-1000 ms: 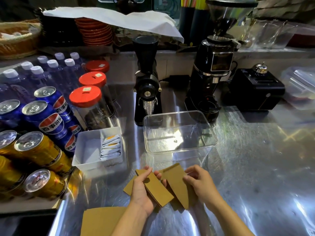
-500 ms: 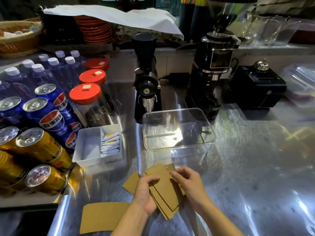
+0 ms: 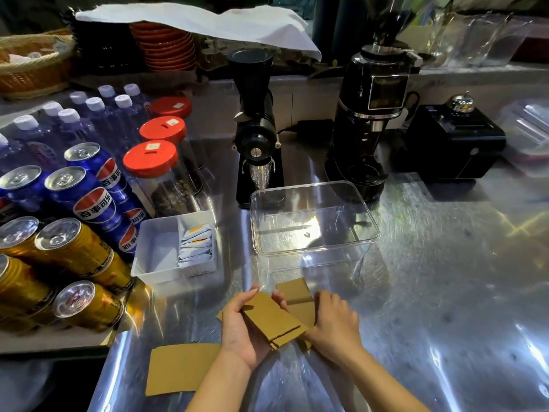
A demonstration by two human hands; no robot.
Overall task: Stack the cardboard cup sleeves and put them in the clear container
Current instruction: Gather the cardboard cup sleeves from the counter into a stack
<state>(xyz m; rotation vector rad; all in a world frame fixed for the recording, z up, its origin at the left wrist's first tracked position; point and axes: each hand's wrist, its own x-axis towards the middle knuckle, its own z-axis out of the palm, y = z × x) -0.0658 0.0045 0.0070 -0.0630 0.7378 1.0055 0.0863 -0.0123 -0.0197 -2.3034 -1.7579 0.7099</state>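
My left hand (image 3: pixel 242 331) holds a small stack of brown cardboard cup sleeves (image 3: pixel 274 321) by its edges, tilted over the steel counter. My right hand (image 3: pixel 334 324) lies palm down on another flat sleeve (image 3: pixel 297 294) just right of the stack. One more sleeve (image 3: pixel 179 368) lies flat on the counter at the lower left, apart from both hands. The clear container (image 3: pixel 313 248) stands empty right behind the hands.
A white tray (image 3: pixel 154 257) with sachets stands left of the container. Blue and gold cans (image 3: pixel 89 203), bottles and red-lidded jars (image 3: pixel 154 162) fill the left side. Two black grinders (image 3: pixel 257 129) and a black box (image 3: pixel 454 144) stand behind. Steel counter (image 3: pixel 445 278) stretches to the right.
The loose sleeves have been gathered into a neater stack in my left hand. My right hand has come off the stack and now rests on a sleeve beside it.
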